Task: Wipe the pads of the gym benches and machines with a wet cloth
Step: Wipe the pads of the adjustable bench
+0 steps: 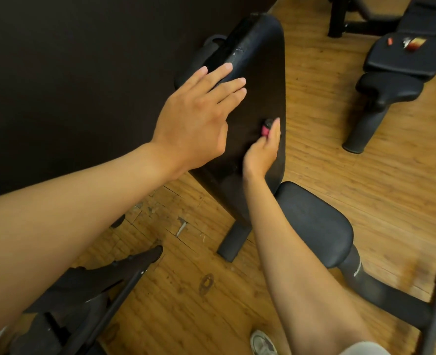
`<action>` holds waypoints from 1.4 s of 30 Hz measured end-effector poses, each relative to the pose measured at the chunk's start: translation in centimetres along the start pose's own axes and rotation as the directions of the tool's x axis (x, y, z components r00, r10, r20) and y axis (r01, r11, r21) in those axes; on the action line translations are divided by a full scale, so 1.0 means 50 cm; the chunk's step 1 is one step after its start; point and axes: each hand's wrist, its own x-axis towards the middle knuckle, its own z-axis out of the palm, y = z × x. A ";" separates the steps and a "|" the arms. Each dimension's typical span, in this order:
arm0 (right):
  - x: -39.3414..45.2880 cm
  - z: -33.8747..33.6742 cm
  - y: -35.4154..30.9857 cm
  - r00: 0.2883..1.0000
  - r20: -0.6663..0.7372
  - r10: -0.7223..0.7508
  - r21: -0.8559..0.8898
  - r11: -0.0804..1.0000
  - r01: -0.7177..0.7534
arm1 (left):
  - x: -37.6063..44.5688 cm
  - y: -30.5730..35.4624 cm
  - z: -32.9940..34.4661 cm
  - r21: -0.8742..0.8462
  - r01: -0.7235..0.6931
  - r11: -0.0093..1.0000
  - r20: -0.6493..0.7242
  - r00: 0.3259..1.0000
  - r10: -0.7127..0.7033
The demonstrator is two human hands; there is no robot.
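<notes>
— Where are your hands?

— Both are on the black backrest pad (260,80) of the bench in front of me. My left hand (199,116) lies with its fingers straight and slightly spread, the fingertips resting on the pad's upper left edge, where the cover is scuffed. My right hand (263,147) is lower on the pad face, its fingers curled round a small pink-red thing (265,130) that it presses against the surface.

— Is that the cloth?

— I cannot tell; only a small bunched bit shows between my fingers and thumb.

— And around the pad?

— It stands tilted, its back near a dark wall (71,85). Just below my right forearm is the seat pad (314,221) of the same bench, with its black frame (391,293) running out over the wooden floor (327,139). At upper right, well apart, sits a 2nd bench (403,60) with a few small red and white items (406,42) on its pad. My grey shoe (263,344) shows at the bottom edge, and another black machine frame (89,290) lies at lower left.
</notes>
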 end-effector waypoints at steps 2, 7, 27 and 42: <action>0.003 -0.015 0.003 0.993 0.003 0.115 -0.002 0.993 -0.115 | 0.001 0.001 0.000 -0.006 0.000 1.000 -0.002 1.000 0.000; -0.067 0.009 -0.038 0.931 0.172 -0.323 0.028 0.946 0.323 | 0.000 0.001 0.000 -0.043 0.014 0.999 -0.023 1.000 -0.015; 0.136 -0.026 0.070 0.997 -0.062 0.033 -0.035 0.999 -0.036 | 0.013 -0.001 0.005 0.255 -0.164 0.953 0.221 0.969 0.108; 0.211 -0.065 0.150 0.973 -0.094 0.211 -0.042 0.976 -0.216 | 0.023 0.017 0.014 0.309 -0.196 0.931 0.303 0.948 0.099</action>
